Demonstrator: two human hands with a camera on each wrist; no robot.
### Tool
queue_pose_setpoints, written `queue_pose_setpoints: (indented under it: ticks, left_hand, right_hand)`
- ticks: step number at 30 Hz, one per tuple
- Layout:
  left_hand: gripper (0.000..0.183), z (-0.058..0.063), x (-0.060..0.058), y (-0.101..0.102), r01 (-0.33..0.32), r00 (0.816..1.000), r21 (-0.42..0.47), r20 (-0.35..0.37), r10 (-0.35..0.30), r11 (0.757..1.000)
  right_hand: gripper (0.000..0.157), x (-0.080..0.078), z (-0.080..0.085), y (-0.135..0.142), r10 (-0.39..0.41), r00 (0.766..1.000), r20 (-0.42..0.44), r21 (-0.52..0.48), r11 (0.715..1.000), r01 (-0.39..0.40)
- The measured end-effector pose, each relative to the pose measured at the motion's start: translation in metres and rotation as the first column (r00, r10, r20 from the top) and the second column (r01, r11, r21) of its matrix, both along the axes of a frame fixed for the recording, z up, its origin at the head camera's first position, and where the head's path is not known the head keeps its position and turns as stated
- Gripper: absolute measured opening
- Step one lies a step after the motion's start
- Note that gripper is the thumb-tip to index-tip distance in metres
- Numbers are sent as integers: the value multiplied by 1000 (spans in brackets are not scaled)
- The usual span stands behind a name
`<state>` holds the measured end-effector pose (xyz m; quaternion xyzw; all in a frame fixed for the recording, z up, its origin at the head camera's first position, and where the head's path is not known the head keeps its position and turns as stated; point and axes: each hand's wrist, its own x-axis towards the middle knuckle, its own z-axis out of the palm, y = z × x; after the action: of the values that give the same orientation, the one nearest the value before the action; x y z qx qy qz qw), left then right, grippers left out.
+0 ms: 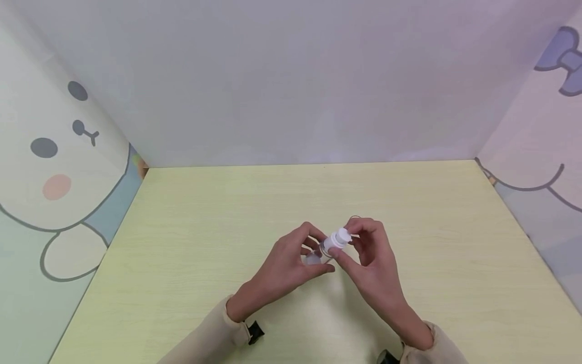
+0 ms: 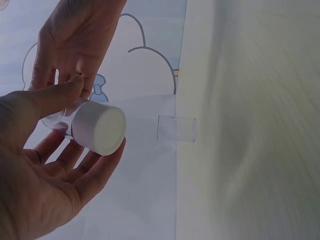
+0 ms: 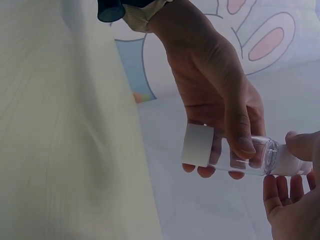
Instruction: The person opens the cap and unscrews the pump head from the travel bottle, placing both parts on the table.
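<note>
Wide lanes here, outside the left hand (image 1: 283,263) and outside the right hand (image 1: 378,268), across the bench (image 1: 191,232)! Plain wall (image 1: 309,86) bars the far edge, printed walls (image 1: 68,156) the sides; a clear tube (image 2: 185,129) stands just beyond the right hand.

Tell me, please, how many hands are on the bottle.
2: the left hand holds the bottle round its clear body; the right hand pinches its white top. No other hand shows.
</note>
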<state>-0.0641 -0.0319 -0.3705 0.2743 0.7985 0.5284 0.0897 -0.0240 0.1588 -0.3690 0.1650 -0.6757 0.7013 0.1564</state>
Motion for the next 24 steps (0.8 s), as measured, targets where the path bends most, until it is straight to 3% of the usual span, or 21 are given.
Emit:
queue_pose_setpoints:
  ticks: [11, 24]
  left_hand:
    - [46, 0, -1, -1, -1, 1000, 8, 0, 1, 1000]
    - [48, 0, -1, -1, -8, 1000, 1, 9, 8, 1000]
  right_hand:
    - [48, 1, 1, 0, 6, 1000, -5, 7, 1000, -6]
    - [41, 0, -3, 1, 126, 988, -87, -45, 990, -130]
